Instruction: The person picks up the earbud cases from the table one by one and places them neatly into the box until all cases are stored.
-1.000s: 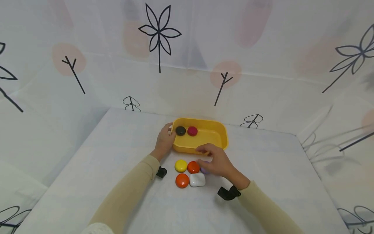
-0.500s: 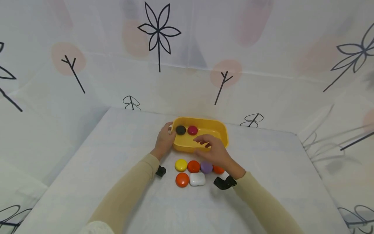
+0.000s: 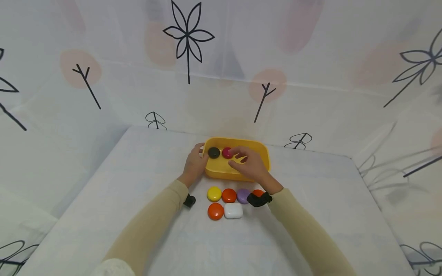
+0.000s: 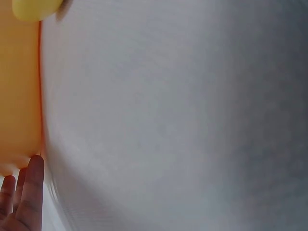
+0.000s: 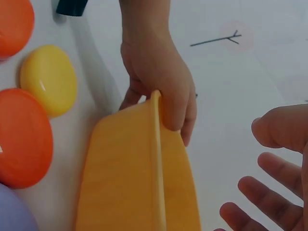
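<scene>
My left hand [image 3: 194, 165] grips the left end of a yellow plastic tray [image 3: 226, 175]. In the right wrist view its thumb [image 5: 173, 113] lies over the rim, while the left wrist view shows fingers [image 4: 32, 187] against the outer wall. Inside the tray, a black glossy rounded piece [image 3: 214, 153] and a crimson one [image 3: 226, 152] sit at the left. Over the tray hovers my right hand [image 3: 253, 168], thumb and fingers apart with nothing between them. Its fingertips overlap the crimson piece in the head view; whether they touch it I cannot tell.
Glossy pieces lie in front of the tray: yellow [image 3: 214, 194], orange-red [image 3: 229, 195], purple [image 3: 243, 196], another orange [image 3: 258, 192] partly behind the right wrist's black strap [image 3: 259, 199], a nearer orange [image 3: 215, 211] and a white one [image 3: 233, 210]. Patterned cloth [image 3: 221, 103] hangs behind the table.
My right hand has moved forward from above the purple piece to over the tray, uncovering the purple and right-hand orange pieces. The left hand and tray stay put.
</scene>
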Available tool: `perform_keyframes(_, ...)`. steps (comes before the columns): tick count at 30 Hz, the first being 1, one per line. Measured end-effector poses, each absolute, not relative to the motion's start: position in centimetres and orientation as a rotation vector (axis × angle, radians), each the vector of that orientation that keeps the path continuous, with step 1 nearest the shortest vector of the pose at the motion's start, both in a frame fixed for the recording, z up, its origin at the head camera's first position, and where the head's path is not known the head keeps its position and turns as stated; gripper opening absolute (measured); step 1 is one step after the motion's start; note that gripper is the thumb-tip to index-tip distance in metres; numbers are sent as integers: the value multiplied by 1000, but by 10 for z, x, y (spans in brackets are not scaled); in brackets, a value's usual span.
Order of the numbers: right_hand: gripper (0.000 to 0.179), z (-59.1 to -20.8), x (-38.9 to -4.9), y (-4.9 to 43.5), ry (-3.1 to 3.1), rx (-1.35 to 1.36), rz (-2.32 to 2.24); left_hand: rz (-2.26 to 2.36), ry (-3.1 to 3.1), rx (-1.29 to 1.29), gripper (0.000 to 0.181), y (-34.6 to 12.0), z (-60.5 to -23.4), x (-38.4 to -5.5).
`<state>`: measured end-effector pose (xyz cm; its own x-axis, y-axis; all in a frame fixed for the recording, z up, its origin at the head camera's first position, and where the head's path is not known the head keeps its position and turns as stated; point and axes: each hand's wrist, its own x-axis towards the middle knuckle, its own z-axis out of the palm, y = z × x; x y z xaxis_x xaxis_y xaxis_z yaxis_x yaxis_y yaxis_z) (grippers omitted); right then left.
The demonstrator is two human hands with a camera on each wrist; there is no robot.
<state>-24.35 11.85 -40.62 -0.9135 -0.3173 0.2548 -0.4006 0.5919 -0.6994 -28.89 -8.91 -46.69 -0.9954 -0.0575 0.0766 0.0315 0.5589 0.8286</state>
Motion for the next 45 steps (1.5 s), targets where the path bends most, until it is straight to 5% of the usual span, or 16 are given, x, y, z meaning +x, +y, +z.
perform_keyframes(45, 40, -446, -311, 99, -2813, 9, 1435, -1415, -2678, 20, 49, -89, -470, -290)
